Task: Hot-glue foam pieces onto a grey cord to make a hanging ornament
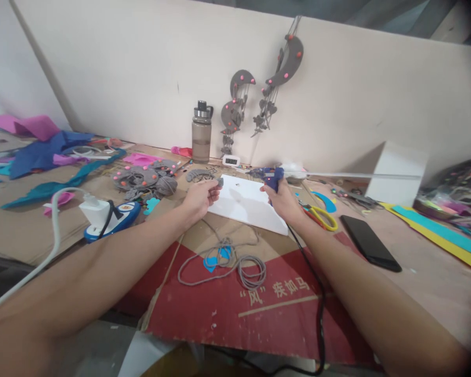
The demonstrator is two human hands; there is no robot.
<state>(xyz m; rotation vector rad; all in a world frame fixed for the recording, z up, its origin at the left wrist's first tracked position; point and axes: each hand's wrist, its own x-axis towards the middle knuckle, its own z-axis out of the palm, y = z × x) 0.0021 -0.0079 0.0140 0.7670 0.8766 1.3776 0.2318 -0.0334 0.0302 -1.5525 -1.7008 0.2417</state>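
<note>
My right hand (283, 201) is wrapped round the handle of a blue hot glue gun (273, 179), its nozzle aimed left and a long clear glue stick (337, 176) jutting from its back. Between the fingertips of my left hand (201, 200) is a small grey felt piece (220, 182); its exact shape is too small to tell. Under and between both hands lies a white sheet (241, 201) with a small dark mark on it. Nearer to me, a coil of grey cord (251, 272) rests on the red cardboard (204, 309), over small blue scraps (211, 263).
Yellow-handled scissors (325, 219) and a black phone (371, 243) lie at right. Left are a power strip (123, 217), grey felt pieces with pink dots (141, 178) and coloured felt (47, 149). A bottle (201, 133) stands behind. Grey moon ornaments (290, 63) hang on the wall.
</note>
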